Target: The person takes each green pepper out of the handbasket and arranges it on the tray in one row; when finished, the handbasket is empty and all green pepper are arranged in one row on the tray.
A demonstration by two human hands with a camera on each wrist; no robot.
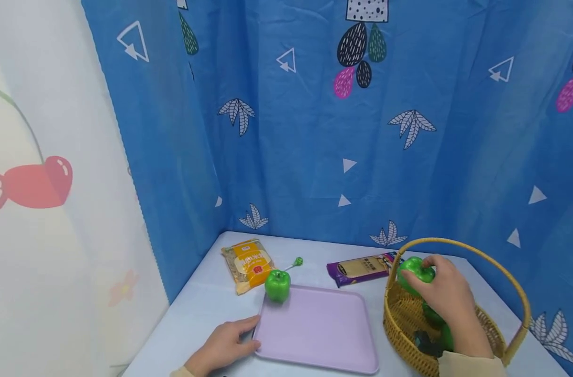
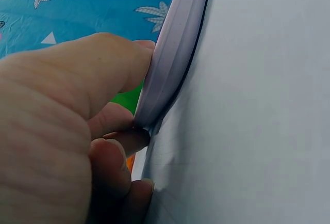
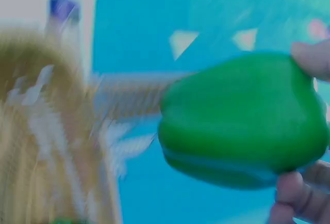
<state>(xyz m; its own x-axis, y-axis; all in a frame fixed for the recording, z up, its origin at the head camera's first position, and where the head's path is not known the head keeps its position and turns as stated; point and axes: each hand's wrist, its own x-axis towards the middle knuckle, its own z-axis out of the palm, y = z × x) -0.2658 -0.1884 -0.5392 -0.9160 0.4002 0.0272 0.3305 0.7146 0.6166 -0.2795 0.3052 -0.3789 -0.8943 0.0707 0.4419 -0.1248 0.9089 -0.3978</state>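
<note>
My right hand (image 1: 449,287) grips a green bell pepper (image 1: 415,273) over the far left side of a yellow woven basket (image 1: 394,327). In the right wrist view, the bell pepper (image 3: 242,121) sits between thumb and fingers. More green items (image 1: 432,317) lie inside the basket, partly hidden by that arm. My left hand (image 1: 225,343) touches the left edge of a pale purple tray (image 1: 317,327), thumb and fingers spread apart along it. The left wrist view shows the fingertips against the tray's rim (image 2: 175,43). Another green bell pepper (image 1: 277,286) stands at the tray's far left corner.
Behind the tray lie an orange food packet (image 1: 250,263), a small green item on a white stick (image 1: 296,263) and a purple-and-gold packet (image 1: 362,268). The basket's tall handle (image 1: 498,264) arches over its opening. A blue curtain (image 1: 305,131) hangs behind the white table (image 1: 192,301).
</note>
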